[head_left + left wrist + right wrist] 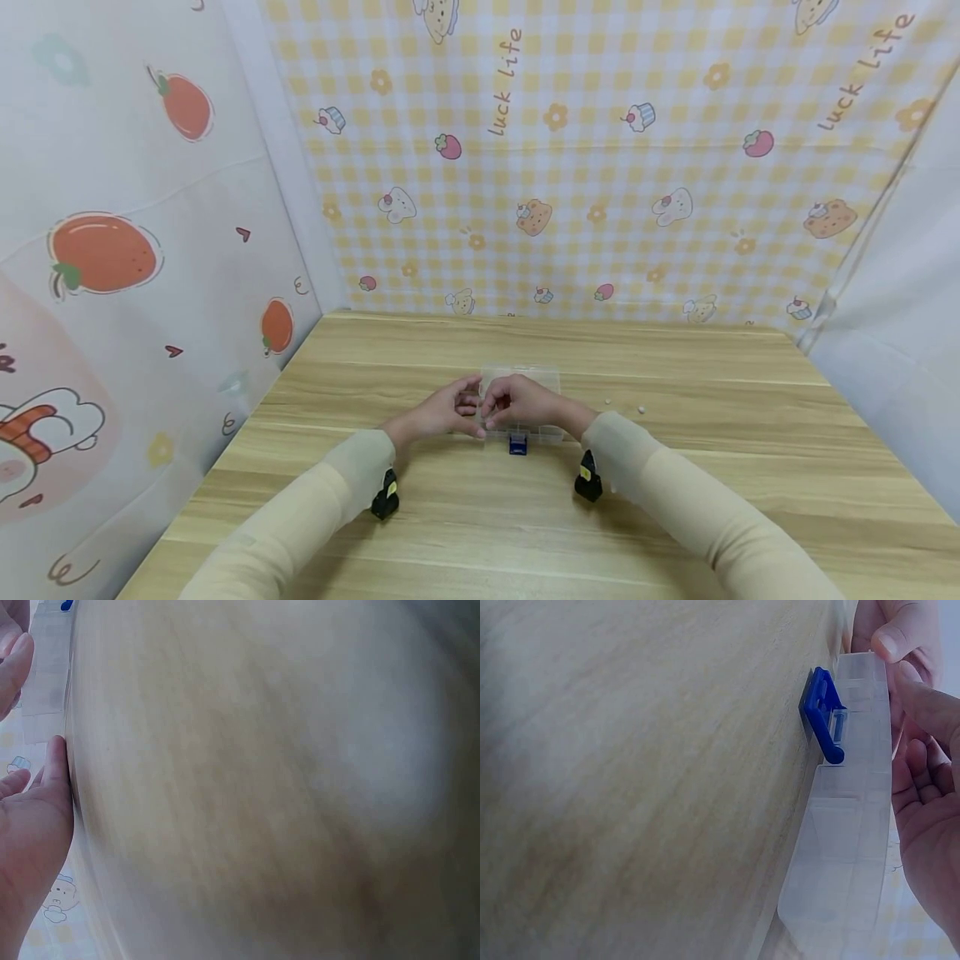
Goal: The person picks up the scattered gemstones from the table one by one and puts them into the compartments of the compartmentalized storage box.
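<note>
I see clear plastic box (525, 392) mid-table (675, 500), blue latch (517, 444) facing me. Both hands meet over its near-left corner: left hand (442, 410) fingers curled, pinching edge to steady; right hand (525, 402) fingers bent on lid. Two small beads (625, 406) lie right.

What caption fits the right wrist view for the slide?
Right hand resting on a clear plastic box with a blue latch, on a wooden table.

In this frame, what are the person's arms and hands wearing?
Both arms wear long, pale beige sleeves: left sleeve, right sleeve. A small black camera unit with a yellow mark is strapped under each wrist: left, right. Left hand and right hand are bare.
</note>
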### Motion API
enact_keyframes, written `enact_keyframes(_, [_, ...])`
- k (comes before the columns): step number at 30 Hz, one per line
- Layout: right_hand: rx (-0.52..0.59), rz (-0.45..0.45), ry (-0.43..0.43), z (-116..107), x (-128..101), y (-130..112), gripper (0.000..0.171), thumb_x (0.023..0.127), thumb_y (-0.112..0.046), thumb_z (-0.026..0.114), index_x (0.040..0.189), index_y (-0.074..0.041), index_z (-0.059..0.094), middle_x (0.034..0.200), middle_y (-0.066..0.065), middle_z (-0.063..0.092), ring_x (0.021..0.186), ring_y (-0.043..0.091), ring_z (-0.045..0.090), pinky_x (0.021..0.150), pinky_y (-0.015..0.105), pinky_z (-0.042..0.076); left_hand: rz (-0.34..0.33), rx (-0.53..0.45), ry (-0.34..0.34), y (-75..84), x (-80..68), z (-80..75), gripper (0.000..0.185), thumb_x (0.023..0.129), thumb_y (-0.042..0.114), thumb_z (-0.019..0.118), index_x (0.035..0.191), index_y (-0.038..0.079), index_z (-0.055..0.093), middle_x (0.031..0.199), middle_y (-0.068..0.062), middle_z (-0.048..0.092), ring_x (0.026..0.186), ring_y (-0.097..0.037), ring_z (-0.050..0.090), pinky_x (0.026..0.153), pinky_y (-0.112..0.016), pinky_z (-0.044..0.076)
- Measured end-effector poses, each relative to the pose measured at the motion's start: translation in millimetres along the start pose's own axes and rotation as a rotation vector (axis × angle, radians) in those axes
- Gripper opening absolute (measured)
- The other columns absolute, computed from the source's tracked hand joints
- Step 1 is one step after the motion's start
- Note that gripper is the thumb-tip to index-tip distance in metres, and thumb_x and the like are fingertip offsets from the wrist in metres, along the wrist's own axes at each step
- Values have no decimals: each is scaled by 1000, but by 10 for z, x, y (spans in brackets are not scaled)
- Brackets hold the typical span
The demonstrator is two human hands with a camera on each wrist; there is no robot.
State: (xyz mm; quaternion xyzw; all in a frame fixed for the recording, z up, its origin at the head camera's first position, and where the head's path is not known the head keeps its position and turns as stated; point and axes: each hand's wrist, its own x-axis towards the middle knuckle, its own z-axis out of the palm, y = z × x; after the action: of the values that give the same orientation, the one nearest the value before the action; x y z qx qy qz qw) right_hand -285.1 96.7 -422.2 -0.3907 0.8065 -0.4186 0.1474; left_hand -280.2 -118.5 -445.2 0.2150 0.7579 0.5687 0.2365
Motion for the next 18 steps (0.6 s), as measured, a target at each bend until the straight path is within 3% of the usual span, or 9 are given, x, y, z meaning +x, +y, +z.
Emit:
enact_keyframes(9, [-11,3,-9,6,4,9,8,82,-4,76,88,-5,72,87,0,61,73,10,53,64,23,48,-3,0,-3,5,6,3,100,78,3,81,154,3,16,153,-20,27,129,-34,42,106,-37,41])
enact_keyframes(18, [-8,3,-9,20,10,61,10,82,-4,76,91,-2,72,90,8,63,74,13,53,63,22,47,-7,-6,-1,-8,15,-1,100,78,2,81,154,3,17,153,-20,27,130,-34,42,106,-38,41])
